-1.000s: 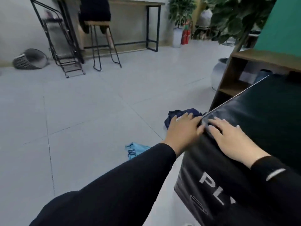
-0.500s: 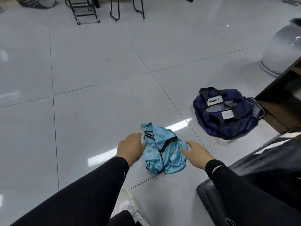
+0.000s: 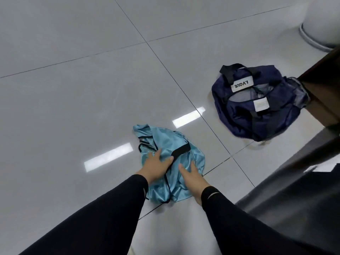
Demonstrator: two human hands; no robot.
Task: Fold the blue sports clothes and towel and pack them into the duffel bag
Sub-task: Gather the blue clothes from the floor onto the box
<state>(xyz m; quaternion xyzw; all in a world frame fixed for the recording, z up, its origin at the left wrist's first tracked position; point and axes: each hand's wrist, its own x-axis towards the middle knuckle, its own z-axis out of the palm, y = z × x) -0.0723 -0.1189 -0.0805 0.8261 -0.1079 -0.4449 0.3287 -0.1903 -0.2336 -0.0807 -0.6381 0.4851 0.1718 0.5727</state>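
Observation:
A crumpled light blue sports garment [image 3: 166, 142] with black trim lies on the grey tiled floor in front of me. My left hand [image 3: 156, 163] rests flat on its left side, fingers spread. My right hand [image 3: 192, 176] lies on its lower right part, fingers straight. A navy duffel bag [image 3: 257, 109] with black handles and a white label sits slumped on the floor to the right, further away, its top partly open. No towel is visible.
A dark black block [image 3: 294, 190] stands close at the right. A brown wooden shelf unit [image 3: 323, 74] sits behind the bag, and a pale round pot [image 3: 322, 23] is at the top right. Glossy floor tiles [image 3: 73, 107] spread to the left.
My hands left the black block a second ago. Since half a second ago both hands moved from beside the blue garment onto it. The view tilted further down.

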